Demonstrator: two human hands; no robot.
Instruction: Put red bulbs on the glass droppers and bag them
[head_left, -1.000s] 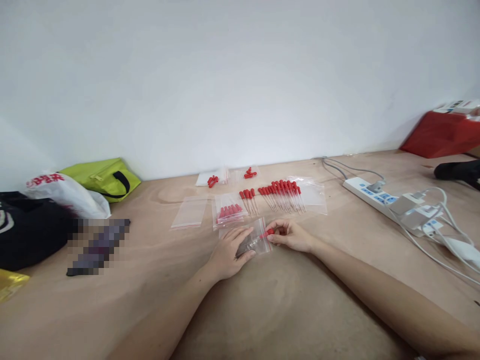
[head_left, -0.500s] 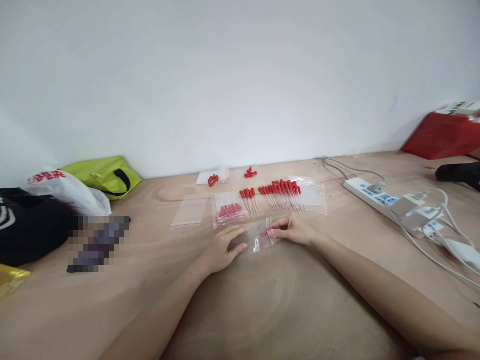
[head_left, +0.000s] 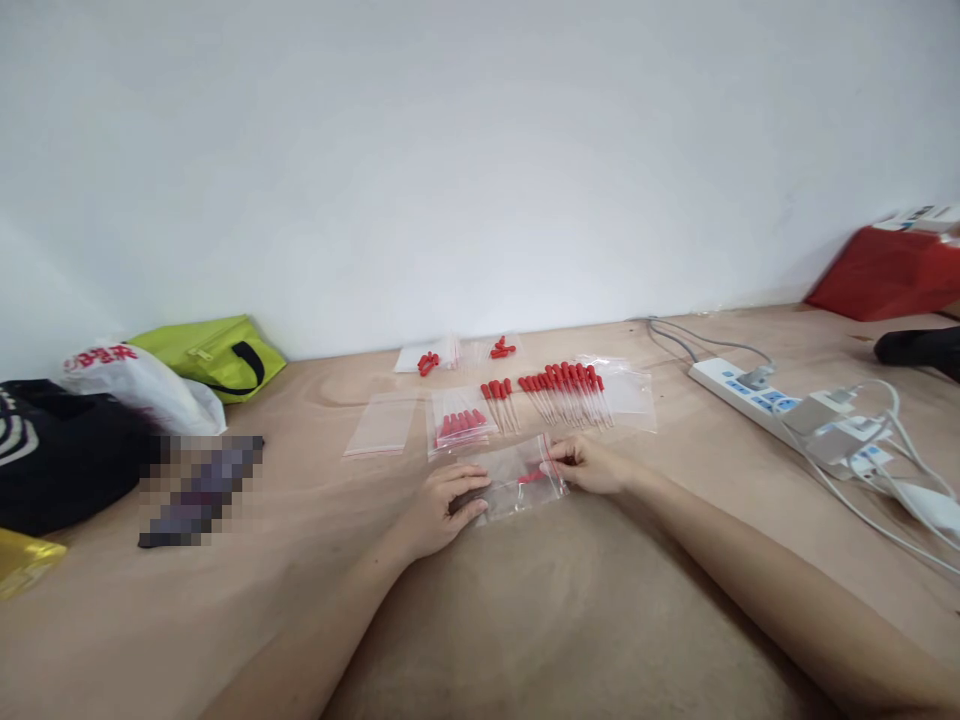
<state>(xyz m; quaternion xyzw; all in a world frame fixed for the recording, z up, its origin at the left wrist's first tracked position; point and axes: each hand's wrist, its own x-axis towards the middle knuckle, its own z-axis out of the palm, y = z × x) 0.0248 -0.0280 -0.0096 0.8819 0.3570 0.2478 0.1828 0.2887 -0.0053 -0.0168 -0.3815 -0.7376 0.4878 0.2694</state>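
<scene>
A clear zip bag [head_left: 517, 505] with a red-tipped piece [head_left: 531, 477] inside lies between both hands at the table's middle. My left hand [head_left: 452, 505] pinches the bag's left end between thumb and fingers. At its red-striped opening on the right, my right hand [head_left: 581, 464] is closed on the bag's edge. Behind them rests a bag of several red bulbs [head_left: 461, 422]. Several red-topped droppers [head_left: 562, 385] lie in a row to the right of it, with a smaller group [head_left: 498, 390] next to them.
Flat bags [head_left: 381, 425] lie left of centre. Loose red bulbs [head_left: 428, 362] sit at the back. A power strip [head_left: 739, 393] with chargers and cables stands right; a green bag [head_left: 217, 350], white bag [head_left: 142, 385] and black bag [head_left: 67, 460] are left.
The held bag is spread flatter and wider, its red-striped end shifted slightly right. The red piece shows more clearly inside. My left hand has moved slightly left.
</scene>
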